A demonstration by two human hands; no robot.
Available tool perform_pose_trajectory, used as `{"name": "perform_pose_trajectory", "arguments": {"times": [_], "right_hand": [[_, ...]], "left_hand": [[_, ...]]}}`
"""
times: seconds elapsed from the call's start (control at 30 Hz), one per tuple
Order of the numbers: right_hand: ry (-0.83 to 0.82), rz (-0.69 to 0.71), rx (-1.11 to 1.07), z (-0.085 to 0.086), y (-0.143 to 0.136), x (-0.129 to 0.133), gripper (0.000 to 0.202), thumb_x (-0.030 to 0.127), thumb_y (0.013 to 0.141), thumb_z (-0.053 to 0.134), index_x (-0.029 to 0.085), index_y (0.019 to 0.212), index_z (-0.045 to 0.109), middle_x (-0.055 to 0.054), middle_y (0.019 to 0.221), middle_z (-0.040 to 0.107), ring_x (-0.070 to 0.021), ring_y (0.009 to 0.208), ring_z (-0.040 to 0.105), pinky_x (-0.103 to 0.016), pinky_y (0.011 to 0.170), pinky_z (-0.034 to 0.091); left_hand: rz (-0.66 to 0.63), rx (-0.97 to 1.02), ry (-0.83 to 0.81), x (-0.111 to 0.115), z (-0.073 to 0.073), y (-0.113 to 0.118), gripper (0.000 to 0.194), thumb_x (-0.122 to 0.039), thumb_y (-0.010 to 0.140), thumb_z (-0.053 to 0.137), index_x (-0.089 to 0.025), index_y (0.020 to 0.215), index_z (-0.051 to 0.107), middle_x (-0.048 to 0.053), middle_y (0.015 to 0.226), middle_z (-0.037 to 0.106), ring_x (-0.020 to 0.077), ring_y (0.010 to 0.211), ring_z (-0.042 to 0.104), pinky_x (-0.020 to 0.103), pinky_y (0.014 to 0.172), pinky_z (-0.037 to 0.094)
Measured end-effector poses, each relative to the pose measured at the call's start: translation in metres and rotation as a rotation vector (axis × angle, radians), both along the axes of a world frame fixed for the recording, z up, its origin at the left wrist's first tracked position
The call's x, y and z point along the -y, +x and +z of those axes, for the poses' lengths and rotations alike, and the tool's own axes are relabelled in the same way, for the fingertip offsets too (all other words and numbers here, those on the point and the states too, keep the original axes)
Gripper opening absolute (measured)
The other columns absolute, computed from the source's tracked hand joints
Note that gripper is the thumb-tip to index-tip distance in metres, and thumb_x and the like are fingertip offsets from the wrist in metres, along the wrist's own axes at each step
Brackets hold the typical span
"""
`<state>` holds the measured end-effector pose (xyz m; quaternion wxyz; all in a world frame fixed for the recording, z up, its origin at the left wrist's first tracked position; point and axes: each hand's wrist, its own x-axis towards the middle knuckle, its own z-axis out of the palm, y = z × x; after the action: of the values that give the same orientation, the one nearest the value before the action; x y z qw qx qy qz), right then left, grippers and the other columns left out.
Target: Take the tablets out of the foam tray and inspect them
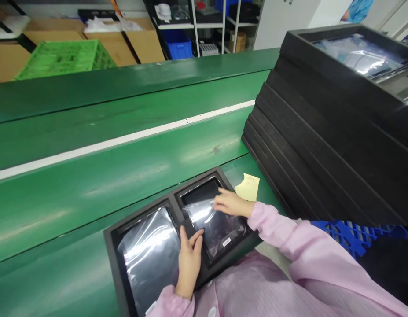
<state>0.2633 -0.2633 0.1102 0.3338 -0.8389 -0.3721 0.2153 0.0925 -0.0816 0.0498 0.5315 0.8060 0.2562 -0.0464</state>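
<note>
The left hand (189, 257) lay splayed beside a dark, film-wrapped rectangular panel (220, 229) in a black, two-compartment tray (116, 273); whether the right hand (232, 203) above pinched anything, I couldn't tell.

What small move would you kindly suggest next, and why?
Perhaps smooth the film on the panel in the right half of the black tray: it looks wrinkled, the right hand is over it, and the left hand is at the panel's edge.
</note>
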Motion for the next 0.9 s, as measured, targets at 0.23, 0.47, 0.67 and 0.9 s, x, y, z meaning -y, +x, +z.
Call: {"name": "perform_pose_trajectory", "arguments": {"times": [0.23, 0.47, 0.67, 0.9], "right_hand": [[0.234, -0.013, -0.27, 0.013, -0.042, 0.076, 0.025, 0.014, 0.096, 0.042, 0.011, 0.108, 0.063, -0.011, 0.106, 0.067, -0.0201, 0.104, 0.062, -0.039, 0.095, 0.048], [-0.053, 0.34, 0.28, -0.038, -0.042, 0.085, 0.053, -0.003, 0.083, 0.045, 0.016, 0.133, 0.051, -0.007, 0.128, 0.057, -0.02, 0.13, 0.04, -0.048, 0.116, 0.016], [-0.069, 0.405, 0.443, -0.032, -0.031, 0.071, 0.036, 0.002, 0.086, 0.055, 0.024, 0.112, 0.065, -0.005, 0.149, 0.031, -0.0235, 0.14, 0.017, -0.049, 0.115, 0.016], [0.264, -0.178, -0.095, -0.037, 0.008, 0.016, 0.012, 0.015, 0.083, 0.065, 0.016, 0.072, 0.063, -0.008, 0.113, 0.063, -0.0261, 0.122, 0.045, -0.046, 0.107, 0.03]], "left_hand": [[-0.008, -0.166, -0.333, -0.018, 0.01, 0.007, 0.042, -0.053, 0.066, 0.064, -0.016, 0.085, 0.067, 0.013, 0.113, 0.067, 0.0307, 0.115, 0.056, 0.044, 0.11, 0.029], [-0.16, -0.018, 0.02, -0.028, 0.004, 0.03, 0.079, -0.035, 0.081, 0.044, -0.004, 0.147, 0.012, 0.016, 0.129, 0.057, 0.0262, 0.129, 0.043, 0.047, 0.112, 0.026], [-0.413, 0.075, 0.397, -0.045, -0.009, 0.043, 0.064, -0.013, 0.075, 0.034, -0.009, 0.139, 0.037, 0.012, 0.124, 0.062, 0.0279, 0.108, 0.055, 0.047, 0.099, 0.042], [-0.42, 0.065, 0.388, -0.046, -0.005, 0.042, 0.07, -0.009, 0.065, 0.037, -0.013, 0.134, 0.044, 0.007, 0.125, 0.062, 0.0254, 0.11, 0.054, 0.044, 0.102, 0.04]]}}
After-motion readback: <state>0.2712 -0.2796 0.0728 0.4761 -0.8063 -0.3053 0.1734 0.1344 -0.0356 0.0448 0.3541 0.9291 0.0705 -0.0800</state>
